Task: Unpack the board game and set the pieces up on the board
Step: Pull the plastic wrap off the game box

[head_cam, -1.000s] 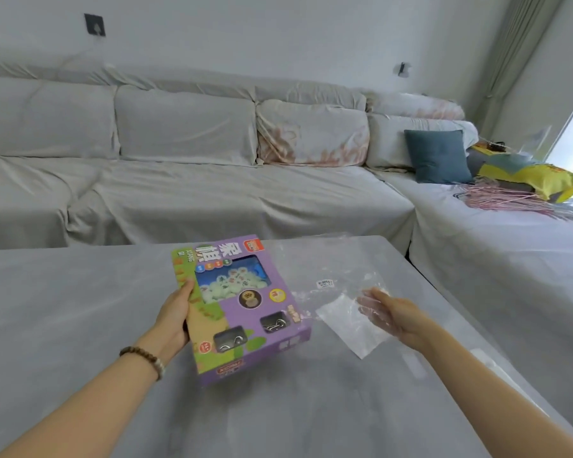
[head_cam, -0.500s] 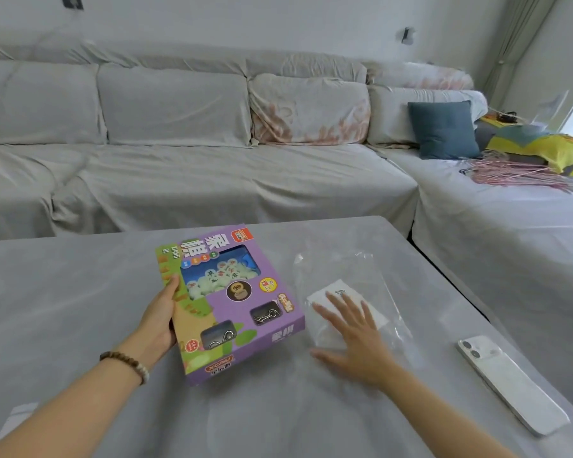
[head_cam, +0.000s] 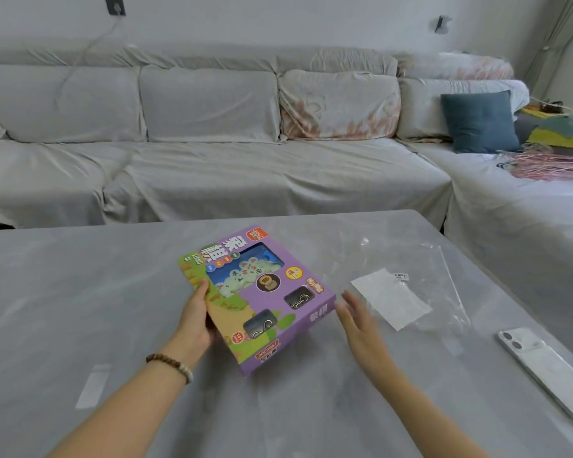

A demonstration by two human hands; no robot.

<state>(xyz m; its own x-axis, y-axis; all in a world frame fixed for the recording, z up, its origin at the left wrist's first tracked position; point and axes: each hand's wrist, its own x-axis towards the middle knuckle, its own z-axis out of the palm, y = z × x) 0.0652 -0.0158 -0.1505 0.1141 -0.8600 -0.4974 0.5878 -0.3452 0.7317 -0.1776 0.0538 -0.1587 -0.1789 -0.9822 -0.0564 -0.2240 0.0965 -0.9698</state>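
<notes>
A purple and green board game box (head_cam: 262, 299) with a clear window showing pale round pieces is tilted above the grey table (head_cam: 80, 309), closed. My left hand (head_cam: 196, 319) grips its left edge, thumb on top. My right hand (head_cam: 358, 322) hovers with straight fingers just right of the box's right corner, holding nothing. A clear plastic bag (head_cam: 411, 276) with a white paper slip (head_cam: 391, 297) inside lies flat on the table to the right.
A white phone (head_cam: 546, 371) lies face down near the table's right edge. A pale strip (head_cam: 91, 386) sits on the table at left. A grey covered sofa (head_cam: 212, 153) wraps behind and to the right, with a blue cushion (head_cam: 480, 122).
My right hand has left the plastic bag and moved left toward the box. The bag now lies flat on the table. My left hand still holds the box.
</notes>
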